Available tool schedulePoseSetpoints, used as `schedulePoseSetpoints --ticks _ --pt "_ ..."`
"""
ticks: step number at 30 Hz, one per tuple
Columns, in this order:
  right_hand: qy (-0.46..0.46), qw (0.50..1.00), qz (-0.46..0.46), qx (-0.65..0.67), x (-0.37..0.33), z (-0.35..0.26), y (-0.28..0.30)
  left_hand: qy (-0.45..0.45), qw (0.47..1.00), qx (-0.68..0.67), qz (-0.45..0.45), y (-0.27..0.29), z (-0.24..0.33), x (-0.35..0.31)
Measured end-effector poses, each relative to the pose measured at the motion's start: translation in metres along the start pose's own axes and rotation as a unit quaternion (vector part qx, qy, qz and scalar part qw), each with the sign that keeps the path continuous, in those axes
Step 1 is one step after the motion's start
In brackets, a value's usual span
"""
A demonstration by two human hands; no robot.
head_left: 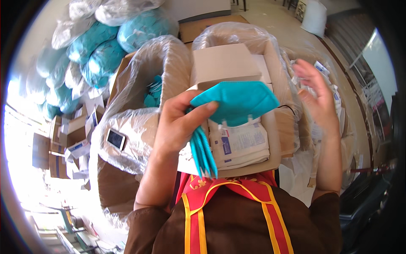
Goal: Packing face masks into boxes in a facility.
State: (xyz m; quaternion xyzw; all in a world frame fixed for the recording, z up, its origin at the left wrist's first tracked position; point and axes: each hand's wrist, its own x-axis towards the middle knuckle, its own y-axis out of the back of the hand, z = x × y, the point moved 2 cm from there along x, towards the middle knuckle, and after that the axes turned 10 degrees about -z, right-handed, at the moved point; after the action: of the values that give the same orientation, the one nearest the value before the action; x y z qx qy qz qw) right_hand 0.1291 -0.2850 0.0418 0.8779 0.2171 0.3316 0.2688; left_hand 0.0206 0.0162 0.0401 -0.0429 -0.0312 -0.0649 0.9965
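Note:
My left hand point(177, 122) pinches a teal folded face mask point(243, 95) between thumb and fingers, spread out flat in front of me. A bunch of several more teal masks point(203, 152) hangs below the same hand, seemingly held by its lower fingers. My right hand point(316, 95) is raised to the right, apart from the mask. Its fingers are loosely spread and a little blurred, with nothing in them. Under the mask, flat white printed packets point(245, 146) lie stacked in an open cardboard carton point(272, 161) close to my body.
A plastic-lined box point(175, 53) on the left holds loose teal masks point(153, 91). A phone point(116, 139) lies on plastic nearby. Another lined box point(338, 99) with white packets stands right. Bulging bags point(103, 57) and empty cartons point(78, 131) fill the far left.

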Motion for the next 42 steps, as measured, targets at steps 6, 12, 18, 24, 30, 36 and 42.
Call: schedulePoseSetpoints --ticks 6,12,18,24,30,36,42 --pt "0.034 0.991 -0.119 0.057 0.027 -0.082 -0.093 -0.064 0.979 -0.150 0.119 0.028 -0.015 -0.007" --pt "0.125 0.981 -0.148 0.027 0.012 -0.112 -0.137 -0.081 0.953 -0.189 0.222 0.048 -0.046 -0.009" --pt "0.046 0.966 -0.248 0.054 0.017 -0.089 -0.130 -0.058 0.959 -0.183 0.206 0.071 -0.058 -0.019" --pt "-0.008 0.891 -0.423 -0.168 0.015 0.001 -0.162 -0.136 0.941 -0.248 0.185 0.098 -0.038 -0.049" --pt "-0.078 0.815 -0.522 -0.240 -0.003 0.019 -0.186 -0.047 0.956 -0.152 0.247 0.088 -0.053 -0.055" --pt "-0.001 0.869 -0.408 -0.282 0.033 0.038 -0.178 -0.069 0.966 -0.111 0.225 0.085 -0.054 -0.044" --pt "-0.060 0.862 -0.379 -0.330 0.058 0.061 -0.192 -0.067 0.966 -0.074 0.237 0.076 -0.060 -0.035"
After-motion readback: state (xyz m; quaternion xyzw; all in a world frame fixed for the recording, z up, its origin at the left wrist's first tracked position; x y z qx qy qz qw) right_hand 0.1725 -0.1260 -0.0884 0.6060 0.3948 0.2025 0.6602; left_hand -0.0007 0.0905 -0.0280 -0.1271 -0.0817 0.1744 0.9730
